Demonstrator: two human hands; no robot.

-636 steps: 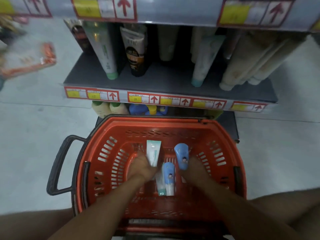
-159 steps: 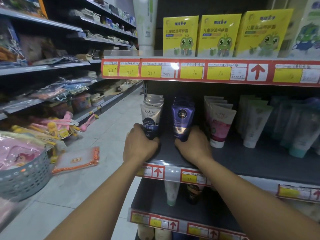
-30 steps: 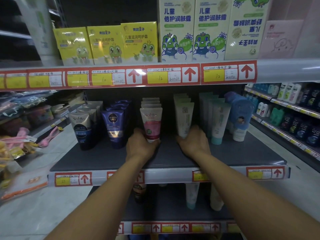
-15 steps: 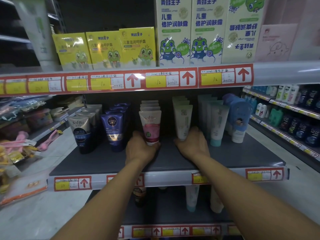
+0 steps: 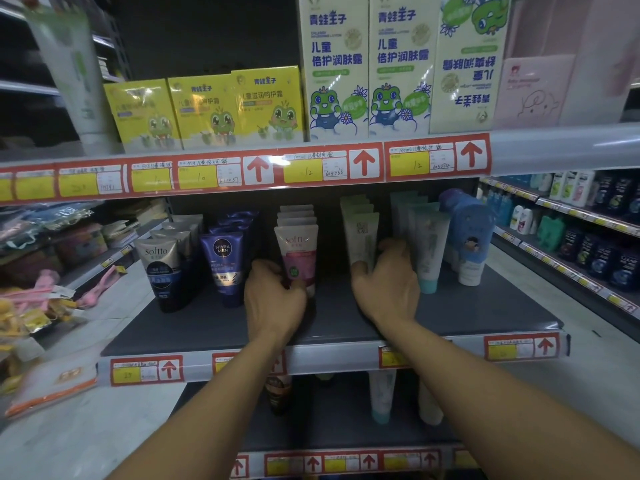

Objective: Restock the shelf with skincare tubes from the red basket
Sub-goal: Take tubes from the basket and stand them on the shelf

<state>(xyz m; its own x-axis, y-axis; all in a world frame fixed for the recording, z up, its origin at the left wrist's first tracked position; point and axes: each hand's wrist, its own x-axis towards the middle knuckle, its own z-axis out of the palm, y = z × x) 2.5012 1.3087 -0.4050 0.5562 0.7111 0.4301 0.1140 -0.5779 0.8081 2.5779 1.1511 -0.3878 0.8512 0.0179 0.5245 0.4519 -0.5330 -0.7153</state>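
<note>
On the middle shelf (image 5: 485,306) the left hand (image 5: 273,303) pinches the low end of the upright pink Softto tube (image 5: 298,254); the right hand (image 5: 386,282) curls around the upright pale green tube (image 5: 362,237), both just ahead of the fingers

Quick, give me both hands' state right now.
Left hand: grips the base of the pink tube.
Right hand: grips the base of the white tube.
</note>
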